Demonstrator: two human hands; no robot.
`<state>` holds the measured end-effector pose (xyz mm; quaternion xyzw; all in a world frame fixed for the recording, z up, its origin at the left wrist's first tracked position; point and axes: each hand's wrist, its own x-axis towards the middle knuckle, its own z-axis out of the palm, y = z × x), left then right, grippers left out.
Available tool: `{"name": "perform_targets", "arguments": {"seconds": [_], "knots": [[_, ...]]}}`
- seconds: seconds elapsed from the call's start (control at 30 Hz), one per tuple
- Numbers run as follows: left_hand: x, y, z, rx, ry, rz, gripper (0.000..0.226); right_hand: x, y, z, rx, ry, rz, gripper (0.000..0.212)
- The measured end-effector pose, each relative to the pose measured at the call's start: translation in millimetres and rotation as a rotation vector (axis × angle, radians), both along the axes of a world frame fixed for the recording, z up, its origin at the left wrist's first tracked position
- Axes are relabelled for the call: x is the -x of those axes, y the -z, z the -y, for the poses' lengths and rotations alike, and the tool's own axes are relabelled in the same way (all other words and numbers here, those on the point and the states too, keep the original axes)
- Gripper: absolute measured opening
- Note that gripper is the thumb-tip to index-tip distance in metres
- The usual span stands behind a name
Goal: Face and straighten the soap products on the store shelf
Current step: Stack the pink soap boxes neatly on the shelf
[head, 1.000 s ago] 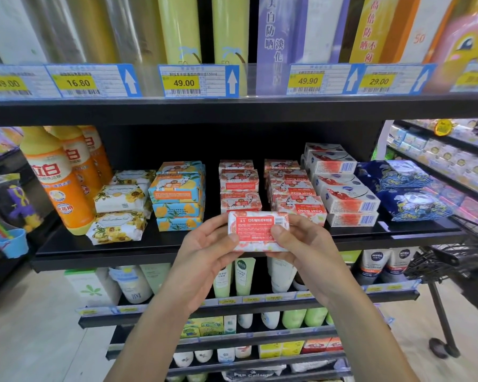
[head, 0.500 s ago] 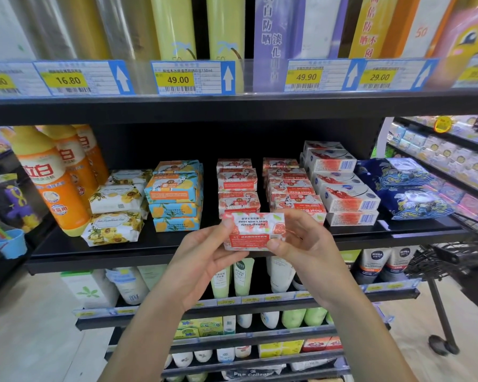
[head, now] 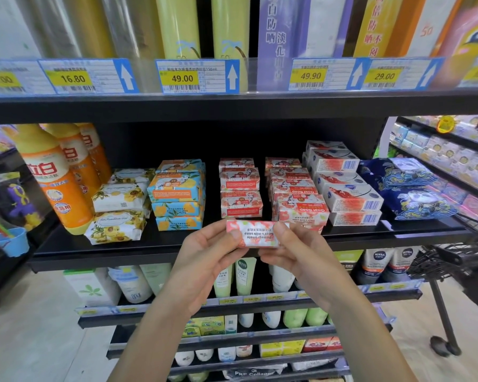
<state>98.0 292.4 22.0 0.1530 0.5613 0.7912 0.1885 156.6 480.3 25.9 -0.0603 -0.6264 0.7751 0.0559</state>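
Note:
Both hands hold one pink pomegranate goat's milk soap box (head: 255,235) in front of the black shelf (head: 160,246); its printed side faces me upside down. My left hand (head: 207,260) pinches its left end and my right hand (head: 295,255) pinches its right end. Behind it on the shelf stand a short stack of the same pink soap (head: 240,191) and a longer row of Goat Soap boxes (head: 298,197). Blue and yellow soap boxes (head: 177,197) are stacked to the left.
Floral wrapped soaps (head: 116,208) and orange bottles (head: 53,177) sit at the shelf's left. White and red boxes (head: 345,188) and dark blue packs (head: 409,194) are on the right. A black wire cart (head: 458,260) stands at the right. Tubes fill the lower shelves.
The soap box has been rotated in my hands: the red label face gave way to the long side with upside-down English text. It sits slightly lower and closer to the shelf edge.

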Motion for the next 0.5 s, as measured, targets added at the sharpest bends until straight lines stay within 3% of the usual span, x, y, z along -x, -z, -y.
{"name": "perform_targets", "arguments": {"seconds": [0.17, 0.33, 0.5], "knots": [[0, 3, 2, 0.020, -0.006, 0.007, 0.058, -1, 2, 1, 0.068, 0.025, -0.034, 0.052], [-1, 3, 4, 0.049, 0.026, -0.026, 0.067, -6, 6, -3, -0.020, 0.028, -0.094, 0.055], [-5, -1, 5, 0.029, 0.042, 0.041, 0.046, -10, 5, -10, -0.122, 0.005, -0.208, 0.057]]}}
